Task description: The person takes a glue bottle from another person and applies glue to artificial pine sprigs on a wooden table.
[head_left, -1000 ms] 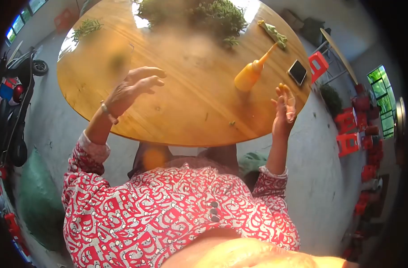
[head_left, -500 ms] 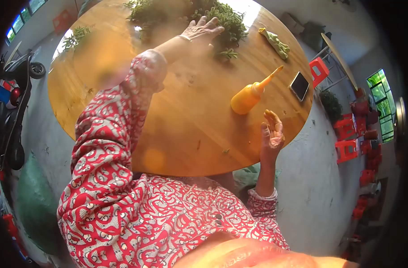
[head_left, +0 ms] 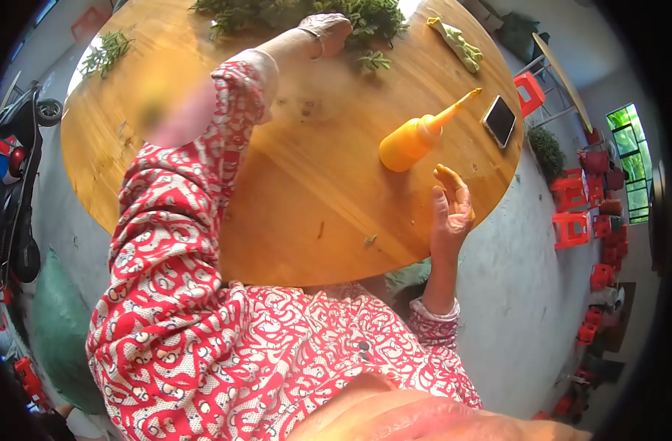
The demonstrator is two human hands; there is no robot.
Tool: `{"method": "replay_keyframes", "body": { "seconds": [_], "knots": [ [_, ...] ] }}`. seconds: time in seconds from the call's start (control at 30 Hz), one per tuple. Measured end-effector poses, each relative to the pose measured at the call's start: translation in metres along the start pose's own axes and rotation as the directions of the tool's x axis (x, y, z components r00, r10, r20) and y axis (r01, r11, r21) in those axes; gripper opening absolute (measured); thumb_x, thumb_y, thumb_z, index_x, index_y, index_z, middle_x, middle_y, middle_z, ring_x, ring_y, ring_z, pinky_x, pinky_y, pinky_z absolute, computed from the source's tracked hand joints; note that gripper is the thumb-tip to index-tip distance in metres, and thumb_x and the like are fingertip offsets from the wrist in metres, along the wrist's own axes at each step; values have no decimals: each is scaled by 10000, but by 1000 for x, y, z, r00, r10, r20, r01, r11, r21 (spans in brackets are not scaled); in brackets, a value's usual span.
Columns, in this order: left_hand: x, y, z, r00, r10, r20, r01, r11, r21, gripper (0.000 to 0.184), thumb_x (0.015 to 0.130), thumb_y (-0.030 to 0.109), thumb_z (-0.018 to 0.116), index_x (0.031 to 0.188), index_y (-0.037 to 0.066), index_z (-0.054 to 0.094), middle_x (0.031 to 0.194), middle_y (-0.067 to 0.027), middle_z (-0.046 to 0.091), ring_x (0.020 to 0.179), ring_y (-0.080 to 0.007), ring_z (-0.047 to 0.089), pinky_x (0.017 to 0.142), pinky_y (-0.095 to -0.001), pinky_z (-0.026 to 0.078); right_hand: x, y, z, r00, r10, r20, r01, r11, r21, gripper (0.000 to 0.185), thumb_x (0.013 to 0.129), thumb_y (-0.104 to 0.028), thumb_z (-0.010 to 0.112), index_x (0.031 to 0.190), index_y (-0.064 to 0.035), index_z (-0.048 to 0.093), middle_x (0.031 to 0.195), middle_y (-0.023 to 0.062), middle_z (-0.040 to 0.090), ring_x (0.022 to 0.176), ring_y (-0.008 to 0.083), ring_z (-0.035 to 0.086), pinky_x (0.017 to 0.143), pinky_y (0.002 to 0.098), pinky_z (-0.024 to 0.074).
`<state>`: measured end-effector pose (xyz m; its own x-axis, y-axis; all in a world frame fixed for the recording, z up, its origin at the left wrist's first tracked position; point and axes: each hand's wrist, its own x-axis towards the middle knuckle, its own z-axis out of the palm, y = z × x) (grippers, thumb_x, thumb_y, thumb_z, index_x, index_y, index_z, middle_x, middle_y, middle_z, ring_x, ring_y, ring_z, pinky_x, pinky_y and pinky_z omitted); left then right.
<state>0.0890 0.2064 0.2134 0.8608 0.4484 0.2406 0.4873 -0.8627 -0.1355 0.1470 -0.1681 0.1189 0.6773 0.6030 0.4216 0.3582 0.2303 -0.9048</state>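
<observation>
My left hand (head_left: 329, 33) reaches across the round wooden table (head_left: 292, 198) to the pile of green sprigs (head_left: 376, 22) at the far side. Its fingers are bent in against the greenery, and whatever they hold is hidden. Near the table's right edge, my right hand (head_left: 452, 209) is raised with its fingers apart and nothing between them. Just beyond it stands an orange squeeze bottle (head_left: 406, 145) with a long nozzle. A phone (head_left: 500, 121) lies to the right of the bottle.
A yellow-green glove or cloth (head_left: 457, 45) lies at the table's far right. Another small bunch of sprigs (head_left: 108, 55) is at the far left. Red stools (head_left: 571, 229) stand on the right, a scooter (head_left: 16, 184) on the left, beside a green sack (head_left: 64, 331).
My left hand has gone from above the near left of the table to the pile, and its fingers have bent in. My right hand has moved slightly left and stays empty.
</observation>
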Motion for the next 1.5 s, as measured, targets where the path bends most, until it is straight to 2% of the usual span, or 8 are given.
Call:
{"method": "replay_keyframes", "body": {
  "seconds": [0.27, 0.4, 0.53, 0.67, 1.1, 1.23, 1.37, 1.5],
  "knots": [
    [-117, 30, -15, 995, -85, 52, 95, 969, -230, 346, 829, 259, 617, 1076, 16, 615, 1045, -119, 608, 897, -330, 618, 790, -399, 504, 3, 35, -7, 999, -33, -1, 33, 999, -27, 366, 886, -140, 644, 1203, 20, 555, 1127, 86, 596, 948, 130, 574, 857, 279, 462],
    [-152, 12, 2, 994, 36, -106, -87, 843, -532, 445, 833, 246, 665, 1195, 7, 568, 1076, -101, 617, 678, -147, 618, 608, -286, 505, 12, 52, -12, 999, -33, 4, 33, 999, 12, 348, 879, -116, 659, 1178, 33, 562, 1112, 86, 603, 1004, 137, 575, 880, 269, 463],
    [-191, 12, -10, 985, -50, 167, 171, 485, -858, 452, 877, 222, 646, 1275, 40, 533, 1112, -55, 621, 743, -71, 591, 613, -231, 486, 15, 63, -16, 997, -77, -25, 79, 996, 51, 333, 877, -111, 664, 1166, 28, 575, 1097, 92, 610, 1014, 142, 582, 862, 265, 473],
    [-218, 12, -18, 978, -153, 142, 186, 338, -923, 455, 879, 257, 639, 1275, 51, 550, 1145, -52, 611, 921, -96, 604, 737, -277, 546, 7, 49, -12, 969, -238, 60, 245, 949, -200, 309, 858, -80, 667, 1148, 5, 602, 1057, 53, 646, 996, 126, 601, 829, 275, 476],
    [-230, 80, 0, 997, 2, 83, 83, -126, -989, 551, 954, 368, 505, 1383, 35, 408, 1365, -84, 460, 1212, -179, 502, 911, -326, 495, 20, -7, 93, 793, -279, 542, 397, 911, -111, 417, 775, -177, 747, 1134, -31, 595, 892, 70, 682, 678, 123, 618, 606, 231, 485],
    [-225, 91, 6, 996, 9, 86, 87, -145, -986, 523, 969, 344, 484, 1366, 9, 424, 1372, -92, 458, 1184, -174, 516, 868, -314, 509, 25, 10, 100, 772, -182, 608, 346, 924, -162, 330, 770, -185, 748, 1044, -38, 637, 812, 52, 661, 579, 111, 567, 534, 242, 460],
    [-229, 81, 5, 996, 15, -86, -87, 108, -990, 424, 917, 193, 541, 1305, 30, 488, 1328, -105, 482, 1133, -221, 535, 864, -339, 498, 29, 32, 90, 812, 14, 583, 42, 996, -84, 242, 771, -157, 736, 971, -42, 664, 784, 22, 640, 538, 86, 521, 532, 237, 453],
    [-221, 75, -3, 923, 205, -326, -385, 498, -777, 369, 857, 15, 539, 1226, 20, 522, 1189, -125, 521, 1108, -286, 512, 853, -384, 468, 29, 38, 79, 799, -62, 598, 214, 959, -187, 214, 781, -119, 710, 977, -48, 659, 797, 18, 652, 557, 78, 528, 541, 239, 457]
  ]
}}
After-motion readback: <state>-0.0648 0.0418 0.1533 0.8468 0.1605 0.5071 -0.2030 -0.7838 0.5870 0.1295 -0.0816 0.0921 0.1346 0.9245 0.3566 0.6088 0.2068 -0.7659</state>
